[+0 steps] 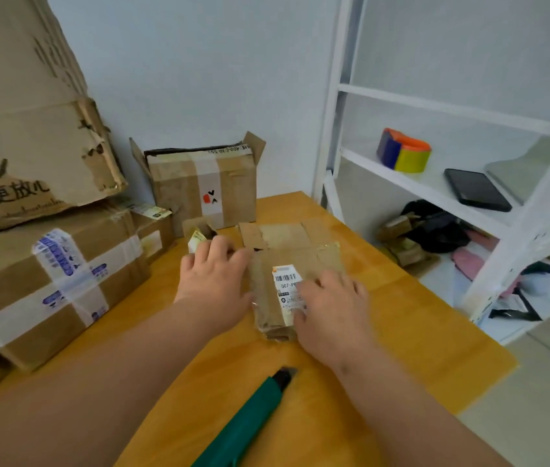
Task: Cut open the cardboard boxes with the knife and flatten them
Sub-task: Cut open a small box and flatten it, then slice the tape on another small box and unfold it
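Head view: the only camera, looking down over both forearms.
Flattened box (295, 281): lies flat on the yellow tabletop (401, 332), centre of view, under both hands.
Left hand (214, 274): fingers spread and fairly straight, palm down on the box's left edge; this grip holds nothing, it presses.
Right hand (332, 305): fingers extended over the label, pressing; grip likewise unclosed.
Handling: likely light, thin card, stiff across the panels but springy at the folds; glossy tape may make it slide. Best held by the long edges or pinned by flat palms.
Knife (250, 423): green body, dark tip, lying free on the tabletop near the camera, untouched.
Label on box (287, 281): white, barcode, "607-P" readable, rest blurred.
Taped box (48, 284): left, white tape with blue print, unreadable.
Big carton (31, 129): Chinese characters, "更放" legible.
Open box (202, 187): rear, tape reading "400-630-55" upside down, small red and black mark.
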